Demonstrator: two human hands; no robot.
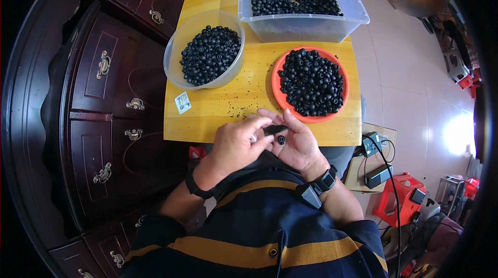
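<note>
Over the table's near edge, my right hand (300, 148) is turned palm up with its fingers curled. A small black ring-shaped plastic part (281, 139) lies in it. My left hand (239, 139) comes in from the left, its bent fingers meeting the right hand's fingers. A dark patch shows between the two hands; I cannot make out what it is, nor what the left fingertips hold. Just beyond the right hand, a red round bowl (275, 90) is heaped with similar black parts (313, 83).
A clear round tub (174, 44) of black parts stands on the yellow table (212, 109) at left. Behind is a large clear bin (306, 28) with more. A white label and dark crumbs lie on the table. Dark cabinets (114, 86) flank the left; a red stool (397, 200) and cable are right.
</note>
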